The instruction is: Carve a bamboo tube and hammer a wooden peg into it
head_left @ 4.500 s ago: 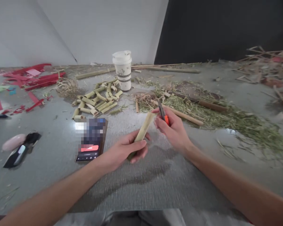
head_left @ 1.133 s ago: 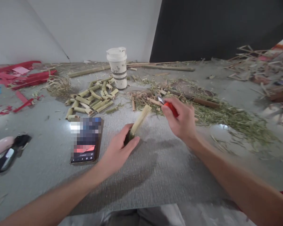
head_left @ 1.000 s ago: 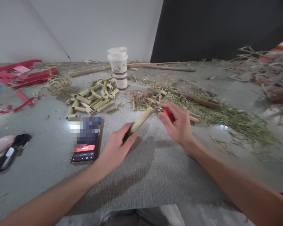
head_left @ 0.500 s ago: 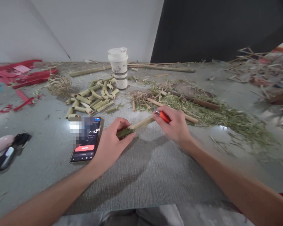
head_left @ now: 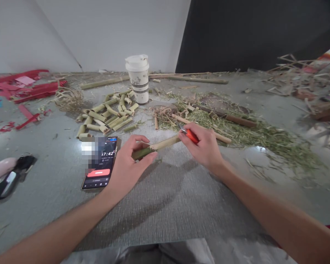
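Note:
A bamboo stick (head_left: 167, 143), green at its left end and scraped pale along the rest, lies between my hands above the grey table. My left hand (head_left: 136, 156) curls loosely around the green end, the thumb in front and the fingers behind. In my right hand (head_left: 200, 143) is a small knife (head_left: 191, 135) with an orange handle, its curved metal blade pointing up and left. The fingertips of that hand also meet the stick's pale right end. Just beyond the right hand lie a peeled stick (head_left: 222, 138) and a heap of green shavings (head_left: 269, 141).
A phone (head_left: 99, 172) lies beside my left wrist. Short bamboo pieces (head_left: 97, 116) are piled near a white lidded cup (head_left: 139, 82). Red strips (head_left: 38, 90) and a tangle of pale strips (head_left: 68, 99) sit left. Thin scraps (head_left: 291, 84) heap at far right.
My left hand has loosened a little, its fingers and thumb wider apart, and shifted slightly left, so more of the green end shows. The right hand and knife have hardly moved.

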The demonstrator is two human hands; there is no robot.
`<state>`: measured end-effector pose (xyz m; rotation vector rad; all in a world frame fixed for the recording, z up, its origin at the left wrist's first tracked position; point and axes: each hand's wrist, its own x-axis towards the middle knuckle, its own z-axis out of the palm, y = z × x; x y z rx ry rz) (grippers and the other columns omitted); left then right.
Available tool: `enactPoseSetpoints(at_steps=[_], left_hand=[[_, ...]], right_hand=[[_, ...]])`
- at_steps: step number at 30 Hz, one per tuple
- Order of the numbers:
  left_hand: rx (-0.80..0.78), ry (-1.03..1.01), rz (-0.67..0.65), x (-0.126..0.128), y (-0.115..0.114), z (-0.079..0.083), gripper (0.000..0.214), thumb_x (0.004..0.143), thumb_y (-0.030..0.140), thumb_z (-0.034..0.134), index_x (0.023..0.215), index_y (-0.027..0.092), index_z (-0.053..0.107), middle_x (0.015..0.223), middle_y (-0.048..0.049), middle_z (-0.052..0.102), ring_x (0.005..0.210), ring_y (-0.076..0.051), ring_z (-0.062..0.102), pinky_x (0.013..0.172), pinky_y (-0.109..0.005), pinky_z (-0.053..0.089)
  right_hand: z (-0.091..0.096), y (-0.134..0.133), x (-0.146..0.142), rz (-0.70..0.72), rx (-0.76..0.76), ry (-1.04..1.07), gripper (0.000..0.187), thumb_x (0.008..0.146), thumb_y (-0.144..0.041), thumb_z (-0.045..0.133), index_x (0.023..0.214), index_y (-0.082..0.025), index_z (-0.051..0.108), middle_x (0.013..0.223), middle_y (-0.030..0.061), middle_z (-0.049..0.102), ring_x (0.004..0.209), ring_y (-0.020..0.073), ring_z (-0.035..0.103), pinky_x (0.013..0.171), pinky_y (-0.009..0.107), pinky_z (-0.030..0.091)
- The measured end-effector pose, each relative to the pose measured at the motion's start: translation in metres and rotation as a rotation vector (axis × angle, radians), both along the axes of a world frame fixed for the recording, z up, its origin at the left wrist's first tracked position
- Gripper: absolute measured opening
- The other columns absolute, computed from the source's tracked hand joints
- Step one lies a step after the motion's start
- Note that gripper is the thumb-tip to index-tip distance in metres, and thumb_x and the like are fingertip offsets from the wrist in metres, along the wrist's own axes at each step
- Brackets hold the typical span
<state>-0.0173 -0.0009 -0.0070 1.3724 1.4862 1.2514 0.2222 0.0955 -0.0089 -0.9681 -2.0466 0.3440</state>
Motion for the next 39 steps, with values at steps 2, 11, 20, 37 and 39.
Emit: enactPoseSetpoints(at_steps=[2, 11, 20, 37, 39], left_hand=[[-0.028, -0.110, 0.018, 0.000, 0.001, -0.001, 0.030, 0.089, 0.033, 0.086, 0.111, 0.026, 0.067, 0.085, 0.0019, 0.070, 0.075, -0.015, 0.065, 0.066, -0.027, 0.048], [0.054, -0.448, -0.041, -0.003, 0.004, -0.004, 0.011, 0.091, 0.030, 0.086, 0.098, 0.024, 0.080, 0.077, 0.0020, 0.059, 0.062, -0.010, 0.047, 0.055, -0.024, 0.040], [0.043, -0.697, -0.130, 0.001, 0.006, -0.005, 0.020, 0.091, 0.043, 0.089, 0.104, 0.028, 0.085, 0.101, -0.0018, 0.071, 0.087, -0.012, 0.059, 0.075, -0.021, 0.052], [-0.234, -0.792, -0.378, 0.010, -0.003, -0.004, 0.032, 0.100, 0.034, 0.078, 0.125, 0.027, 0.061, 0.089, 0.0043, 0.050, 0.064, -0.006, 0.041, 0.059, -0.020, 0.039], [-0.221, -0.722, -0.366, 0.009, -0.003, -0.004, 0.036, 0.099, 0.031, 0.079, 0.130, 0.027, 0.061, 0.091, 0.0043, 0.050, 0.065, -0.006, 0.042, 0.060, -0.021, 0.039]], right_hand=[[0.000, 0.000, 0.000, 0.024, -0.032, -0.029, 0.014, 0.103, -0.033, 0.062, 0.091, -0.025, 0.062, 0.066, -0.0036, 0.056, 0.060, 0.0149, 0.048, 0.061, 0.031, 0.037], [-0.003, -0.004, -0.001, 0.223, -0.064, -0.178, 0.009, 0.100, -0.030, 0.066, 0.093, -0.024, 0.065, 0.073, -0.0032, 0.064, 0.063, 0.0135, 0.052, 0.064, 0.028, 0.037], [-0.004, -0.004, 0.000, 0.236, -0.044, -0.187, 0.007, 0.100, -0.030, 0.065, 0.097, -0.025, 0.068, 0.078, -0.0011, 0.071, 0.065, 0.0153, 0.057, 0.066, 0.029, 0.040], [-0.007, -0.006, -0.001, 0.235, -0.057, -0.253, 0.008, 0.100, -0.031, 0.067, 0.101, -0.024, 0.069, 0.083, 0.0001, 0.074, 0.069, 0.0157, 0.061, 0.067, 0.029, 0.041], [-0.006, -0.006, -0.001, 0.235, -0.079, -0.267, 0.011, 0.101, -0.034, 0.068, 0.103, -0.024, 0.068, 0.085, 0.0002, 0.075, 0.070, 0.0158, 0.062, 0.068, 0.029, 0.041]])
